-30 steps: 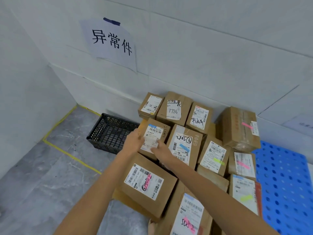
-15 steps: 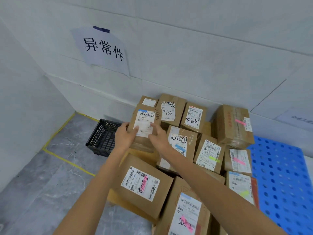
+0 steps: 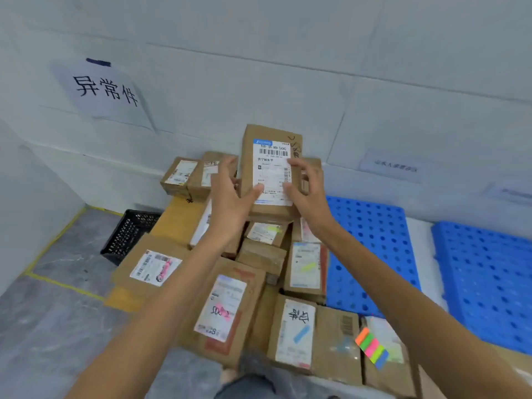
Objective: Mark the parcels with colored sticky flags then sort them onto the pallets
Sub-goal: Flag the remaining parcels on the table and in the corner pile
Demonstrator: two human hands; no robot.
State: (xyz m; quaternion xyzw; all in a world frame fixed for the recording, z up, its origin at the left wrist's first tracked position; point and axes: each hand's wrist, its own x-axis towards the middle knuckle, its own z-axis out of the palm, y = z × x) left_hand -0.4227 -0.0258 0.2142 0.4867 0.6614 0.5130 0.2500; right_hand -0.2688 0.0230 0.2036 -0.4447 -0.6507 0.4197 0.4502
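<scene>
I hold a small brown cardboard parcel (image 3: pixel 270 171) upright in the air above the pile, its white shipping label facing me with no flag visible on it. My left hand (image 3: pixel 230 197) grips its left edge, thumb on the label's lower left. My right hand (image 3: pixel 306 191) grips its right edge. Below lies a heap of brown parcels (image 3: pixel 224 309), many bearing pink, green or blue flags. A pad of coloured sticky flags (image 3: pixel 372 347) rests on a box at the lower right. Two blue perforated pallets (image 3: pixel 374 249) (image 3: pixel 486 280) lie to the right.
A black plastic crate (image 3: pixel 126 234) stands on the grey floor at the left, inside yellow floor tape (image 3: pixel 57 246). A paper sign (image 3: pixel 103 90) hangs on the white wall behind the pile, with smaller signs (image 3: pixel 394 167) further right.
Both hands have lifted the parcel from the second row of the pile and raised it up toward me. The view has shifted right and down, revealing the flag pad and second pallet.
</scene>
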